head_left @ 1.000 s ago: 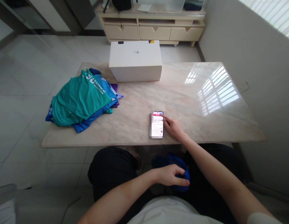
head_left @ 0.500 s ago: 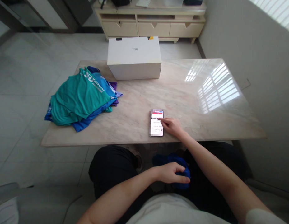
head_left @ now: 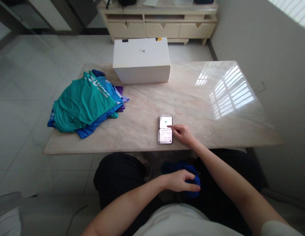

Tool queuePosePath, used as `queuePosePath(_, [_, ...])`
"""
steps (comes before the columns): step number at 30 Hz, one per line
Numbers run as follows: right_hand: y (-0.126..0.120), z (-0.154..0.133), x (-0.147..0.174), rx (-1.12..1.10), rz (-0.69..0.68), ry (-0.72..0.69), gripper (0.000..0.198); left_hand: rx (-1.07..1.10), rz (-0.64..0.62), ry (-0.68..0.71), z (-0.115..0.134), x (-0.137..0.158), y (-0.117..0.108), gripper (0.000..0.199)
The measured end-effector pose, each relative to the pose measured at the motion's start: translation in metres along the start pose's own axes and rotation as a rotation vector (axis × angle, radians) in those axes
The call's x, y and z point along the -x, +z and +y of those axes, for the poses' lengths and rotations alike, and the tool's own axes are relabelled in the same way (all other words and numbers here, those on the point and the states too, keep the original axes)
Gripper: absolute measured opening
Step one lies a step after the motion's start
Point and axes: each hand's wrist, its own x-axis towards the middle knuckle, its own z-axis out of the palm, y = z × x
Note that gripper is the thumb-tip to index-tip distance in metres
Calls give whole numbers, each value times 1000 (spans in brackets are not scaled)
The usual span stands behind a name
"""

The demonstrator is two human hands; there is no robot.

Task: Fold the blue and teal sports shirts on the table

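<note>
A phone (head_left: 165,133) lies flat on the marble-topped table (head_left: 142,131) near its front edge, its screen lit and partly blurred out. Over the screen, the stretched index finger of my right hand (head_left: 182,133) touches or hovers just above the glass; I cannot tell which. The other fingers of that hand are partly curled, with nothing in them. Below the table edge, between my knees, my left hand (head_left: 178,181) is closed on a bunched blue cloth (head_left: 196,181). Part of the cloth is hidden beneath the hand.
A loose pile of sports shirts (head_left: 80,101), green on top with blue and purple under it, lies at the table's left end. At the back stands a white box (head_left: 142,59). Beyond the table is a low cabinet (head_left: 162,30); a wall (head_left: 272,59) rises on the right.
On the phone, the upper part of the screen has turned from a page with a red bar to white with a small blue mark. My right fingertip has shifted very slightly.
</note>
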Motion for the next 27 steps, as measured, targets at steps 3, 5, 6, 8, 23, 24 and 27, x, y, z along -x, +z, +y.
queuePosePath(3, [0, 2, -3, -20, 55, 93, 42, 11, -5, -7, -2, -1, 0, 66])
queuePosePath(5, [1, 3, -5, 5, 70, 132, 45, 12, -4, -6, -4, -3, -1, 67])
queuePosePath(6, [2, 3, -6, 23, 69, 141, 46, 11, -4, -4, -5, -4, -1, 67])
queuePosePath(8, [3, 4, -7, 67, 65, 151, 48, 11, 0, -2, -8, -7, -2, 68])
queuePosePath(23, [5, 6, -3, 13, 51, 47, 37, 21, 19, 3, -14, -13, -8, 61])
queuePosePath(24, [5, 6, -3, 19, 51, 52, 38, 25, 17, 4, -14, -14, -8, 61])
queuePosePath(27, [6, 6, -4, 27, 59, 66, 37, 26, 15, 12, -13, -14, -7, 61])
